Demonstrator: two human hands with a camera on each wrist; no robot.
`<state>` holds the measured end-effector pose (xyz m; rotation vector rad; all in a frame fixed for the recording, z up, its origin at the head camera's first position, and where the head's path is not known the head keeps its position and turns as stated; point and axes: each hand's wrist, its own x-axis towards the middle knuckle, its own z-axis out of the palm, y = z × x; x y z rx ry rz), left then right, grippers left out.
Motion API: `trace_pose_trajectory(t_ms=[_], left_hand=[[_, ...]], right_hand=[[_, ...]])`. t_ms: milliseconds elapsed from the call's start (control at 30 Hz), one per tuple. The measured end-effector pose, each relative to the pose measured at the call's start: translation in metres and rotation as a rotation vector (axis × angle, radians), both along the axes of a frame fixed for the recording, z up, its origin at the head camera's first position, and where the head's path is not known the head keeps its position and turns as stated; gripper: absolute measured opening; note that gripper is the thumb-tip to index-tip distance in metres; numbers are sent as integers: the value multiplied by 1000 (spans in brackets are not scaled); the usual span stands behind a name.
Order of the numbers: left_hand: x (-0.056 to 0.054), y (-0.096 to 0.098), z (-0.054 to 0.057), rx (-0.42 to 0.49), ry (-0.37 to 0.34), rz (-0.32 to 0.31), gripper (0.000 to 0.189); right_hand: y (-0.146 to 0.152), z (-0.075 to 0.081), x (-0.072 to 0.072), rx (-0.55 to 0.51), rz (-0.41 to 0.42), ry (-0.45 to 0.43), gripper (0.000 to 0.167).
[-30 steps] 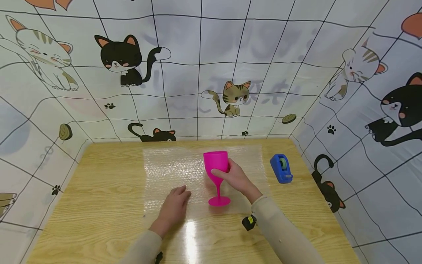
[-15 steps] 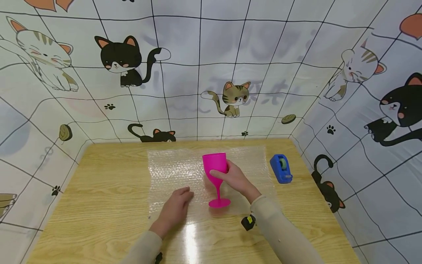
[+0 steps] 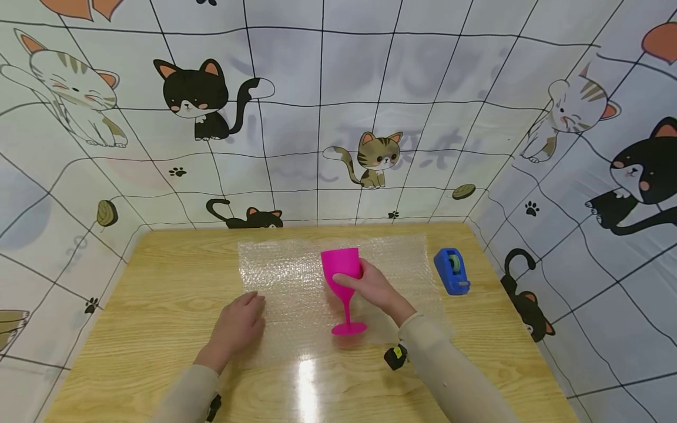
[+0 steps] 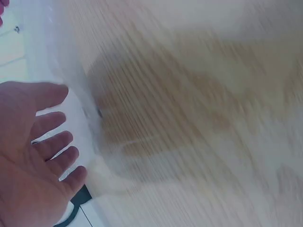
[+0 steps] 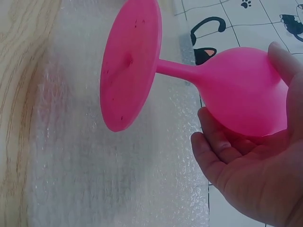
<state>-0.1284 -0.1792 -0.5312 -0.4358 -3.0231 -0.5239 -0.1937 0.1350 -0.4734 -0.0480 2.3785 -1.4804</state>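
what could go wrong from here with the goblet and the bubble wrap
The pink goblet could slip or tip: only the right hand holds it, by the bowl, with its foot lifted clear of the wrap.

The bubble wrap might slide or bunch when the goblet comes down, since it lies flat and the left hand at its left edge isn't gripping it.

A rightward swing could knock the blue tape dispenser, near the table's right edge.
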Motion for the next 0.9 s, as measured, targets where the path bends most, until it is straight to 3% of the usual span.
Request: trace_pose_trajectory(t_ms=[233,633,900], left_hand=[[1,-14,-11,-26,-62,-10,52],[8,-7,-6,4,-65,-44,54],[8,-4,-9,14,-62,-36,54]], right_hand=[[-6,1,2,-12,12,-15,73],[-30,1,2,4,36,-54,83],[-54,-6,-1,-44,-5,-91,91]])
